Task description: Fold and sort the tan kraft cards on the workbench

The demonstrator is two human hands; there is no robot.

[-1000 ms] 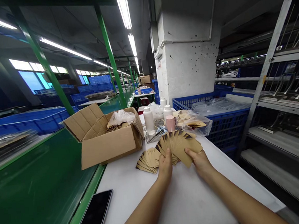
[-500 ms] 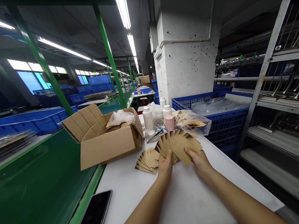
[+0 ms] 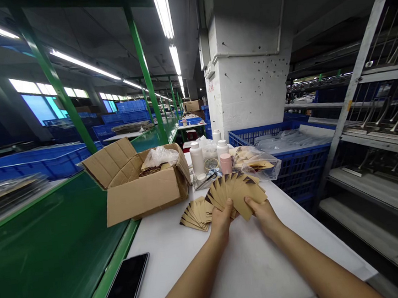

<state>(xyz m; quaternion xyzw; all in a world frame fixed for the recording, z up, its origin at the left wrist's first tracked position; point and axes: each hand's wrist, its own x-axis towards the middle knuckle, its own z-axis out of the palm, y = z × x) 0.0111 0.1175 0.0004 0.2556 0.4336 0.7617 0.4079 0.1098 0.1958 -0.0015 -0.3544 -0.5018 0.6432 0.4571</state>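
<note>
We can't read any text here. Red characters on the pillar [image 3: 249, 85] are too small to make out; bottles [image 3: 197, 158] and kraft packets [image 3: 239, 194] show nothing legible from our view.

- Kraft paper packets [image 3: 238, 189]: lower ends hidden behind the left hand [image 3: 221, 220] and right hand [image 3: 261, 215]
- Phone [image 3: 123, 288]: cut off by the bottom edge
- 2 white bottles [image 3: 197, 158]: any markings too small to read
- Cardboard box [image 3: 143, 190]: contents mostly hidden by its flaps and a plastic bag [image 3: 160, 156]

- A fanned handful of rectangular brown kraft-paper sachets [image 3: 237, 194], overlapping, their dark-edged tips spread outward
- A smaller fanned stack of matching sachets [image 3: 195, 216], lying flat on the white tabletop [image 3: 263, 263], just left of the handful
</note>
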